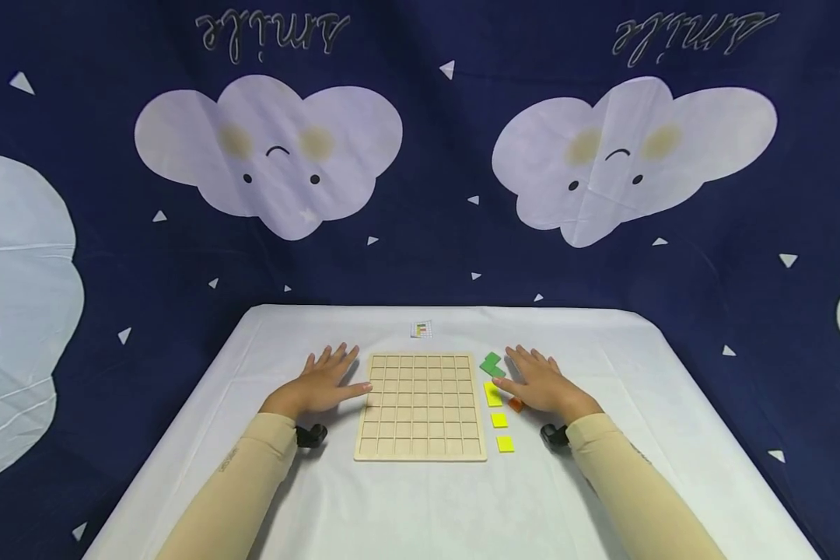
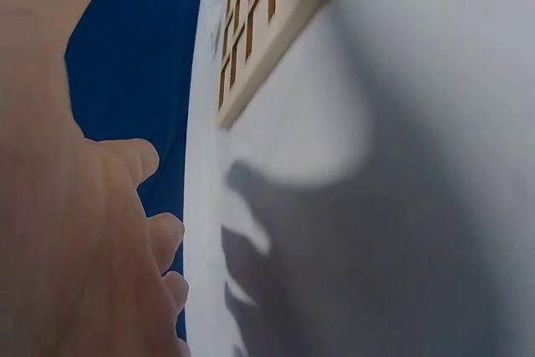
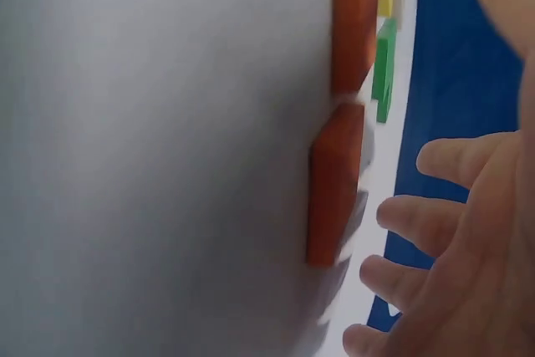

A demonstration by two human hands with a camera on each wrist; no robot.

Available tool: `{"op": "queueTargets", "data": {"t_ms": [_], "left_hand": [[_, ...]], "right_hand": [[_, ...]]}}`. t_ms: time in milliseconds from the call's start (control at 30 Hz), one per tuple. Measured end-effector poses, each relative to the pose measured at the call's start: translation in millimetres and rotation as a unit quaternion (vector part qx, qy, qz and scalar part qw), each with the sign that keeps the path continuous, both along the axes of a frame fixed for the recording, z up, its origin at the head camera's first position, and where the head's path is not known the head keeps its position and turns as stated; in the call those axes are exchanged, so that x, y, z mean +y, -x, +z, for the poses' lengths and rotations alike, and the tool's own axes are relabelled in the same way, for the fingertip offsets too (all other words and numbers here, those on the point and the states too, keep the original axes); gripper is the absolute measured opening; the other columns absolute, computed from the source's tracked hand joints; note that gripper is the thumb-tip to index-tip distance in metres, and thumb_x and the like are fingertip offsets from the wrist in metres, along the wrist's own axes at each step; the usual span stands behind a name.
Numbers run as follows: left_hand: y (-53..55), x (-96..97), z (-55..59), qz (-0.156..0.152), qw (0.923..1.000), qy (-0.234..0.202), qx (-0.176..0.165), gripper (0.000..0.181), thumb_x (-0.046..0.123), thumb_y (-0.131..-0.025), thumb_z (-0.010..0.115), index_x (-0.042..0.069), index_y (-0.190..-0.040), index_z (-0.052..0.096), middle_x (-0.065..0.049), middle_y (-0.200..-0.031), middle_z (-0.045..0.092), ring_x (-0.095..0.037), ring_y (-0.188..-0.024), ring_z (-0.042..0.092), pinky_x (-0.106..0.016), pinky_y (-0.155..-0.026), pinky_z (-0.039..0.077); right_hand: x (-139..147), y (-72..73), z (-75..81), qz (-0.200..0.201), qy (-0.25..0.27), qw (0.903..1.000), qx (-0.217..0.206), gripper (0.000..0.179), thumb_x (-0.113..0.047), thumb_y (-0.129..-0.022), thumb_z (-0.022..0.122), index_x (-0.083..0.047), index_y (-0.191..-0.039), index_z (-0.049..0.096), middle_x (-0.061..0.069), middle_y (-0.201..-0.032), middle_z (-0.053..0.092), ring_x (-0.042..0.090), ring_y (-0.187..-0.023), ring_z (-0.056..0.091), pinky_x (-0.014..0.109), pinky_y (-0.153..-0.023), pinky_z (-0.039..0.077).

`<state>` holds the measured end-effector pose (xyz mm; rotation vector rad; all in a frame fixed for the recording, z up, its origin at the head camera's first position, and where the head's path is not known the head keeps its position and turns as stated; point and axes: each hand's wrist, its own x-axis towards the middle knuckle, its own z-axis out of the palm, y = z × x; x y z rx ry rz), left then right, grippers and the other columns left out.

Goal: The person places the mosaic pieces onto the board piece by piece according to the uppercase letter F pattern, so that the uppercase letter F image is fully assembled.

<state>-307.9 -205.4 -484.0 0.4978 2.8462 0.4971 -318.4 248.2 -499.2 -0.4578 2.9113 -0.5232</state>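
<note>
A wooden grid board (image 1: 423, 407) lies flat on the table, between the two hands. My left hand (image 1: 322, 386), fingers spread and holding nothing, hovers at the board's left side with its thumb over the edge. To the right of the board, my right hand (image 1: 544, 387) is likewise spread above the table. Near its thumb are a stepped green piece (image 1: 492, 365) and a yellow rectangular piece (image 1: 493, 394). An orange piece (image 1: 516, 405) is partly hidden under that hand; the right wrist view shows two orange pieces (image 3: 336, 186) below the palm.
Two yellow square pieces (image 1: 499, 421) lie in a column along the board's right edge. Behind the board is a small card (image 1: 421, 330) with a printed coloured pattern. A white cloth covers the table (image 1: 420, 513); a dark blue curtain (image 1: 434, 257) hangs behind it.
</note>
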Motion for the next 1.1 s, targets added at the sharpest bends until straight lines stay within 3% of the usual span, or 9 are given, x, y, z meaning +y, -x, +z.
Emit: {"op": "queueTargets", "data": {"t_ms": [267,433,567,767,900,1100], "left_hand": [[-10.8,13.0,-16.1,-0.013,0.9987,-0.049,0.006,0.104,0.074,-0.098,0.053,0.008,-0.170,0.017,-0.025,-0.172,0.010,-0.048,-0.156,0.003,-0.062,-0.123,-0.004],[-17.0,18.0,-27.4,-0.019,0.9979,-0.058,0.019,0.107,0.073,-0.095,0.059,0.008,-0.170,0.017,-0.022,-0.172,0.015,-0.044,-0.157,0.005,-0.060,-0.124,-0.003],[-20.1,22.4,-35.0,-0.022,0.9976,-0.060,0.028,0.112,0.075,-0.094,0.060,0.004,-0.169,0.016,-0.020,-0.172,0.016,-0.039,-0.158,0.006,-0.057,-0.125,-0.003],[-24.0,24.7,-38.1,-0.018,0.9972,-0.064,0.035,0.118,0.075,-0.091,0.064,-0.001,-0.167,0.016,-0.020,-0.172,0.016,-0.038,-0.158,0.005,-0.053,-0.126,-0.002],[-25.3,24.3,-36.9,-0.033,0.9963,-0.069,0.040,0.119,0.071,-0.089,0.069,-0.004,-0.166,0.018,-0.020,-0.172,0.017,-0.039,-0.158,0.006,-0.053,-0.126,-0.001],[-26.4,23.6,-36.9,-0.047,0.9961,-0.061,0.043,0.112,0.071,-0.091,0.067,0.001,-0.166,0.024,-0.017,-0.173,0.015,-0.035,-0.159,0.005,-0.048,-0.126,-0.001]], "right_hand": [[-6.9,16.6,-2.4,0.008,0.030,0.9995,-0.005,0.073,-0.043,-0.110,0.056,-0.002,-0.165,0.031,0.026,-0.167,0.028,0.046,-0.154,0.022,0.062,-0.124,0.015],[-8.4,25.9,-3.5,0.032,0.061,0.9976,0.011,0.061,-0.020,-0.108,0.063,-0.001,-0.161,0.040,0.024,-0.162,0.039,0.043,-0.150,0.034,0.057,-0.121,0.028],[-10.4,30.8,-4.0,0.027,0.073,0.9962,0.039,0.053,-0.007,-0.103,0.067,0.001,-0.153,0.052,0.023,-0.155,0.050,0.042,-0.145,0.043,0.056,-0.118,0.034],[-16.5,36.6,-4.8,0.007,0.091,0.9940,0.060,0.042,0.003,-0.100,0.068,0.001,-0.142,0.065,0.019,-0.145,0.061,0.039,-0.139,0.051,0.054,-0.114,0.041],[-18.9,40.3,-5.5,0.002,0.099,0.9929,0.066,0.039,0.008,-0.097,0.068,-0.002,-0.135,0.071,0.017,-0.140,0.065,0.038,-0.135,0.056,0.053,-0.112,0.044],[-21.9,45.5,-5.0,0.010,0.103,0.9928,0.061,0.036,0.010,-0.096,0.068,-0.005,-0.128,0.076,0.013,-0.140,0.066,0.036,-0.136,0.055,0.052,-0.114,0.042]]}}
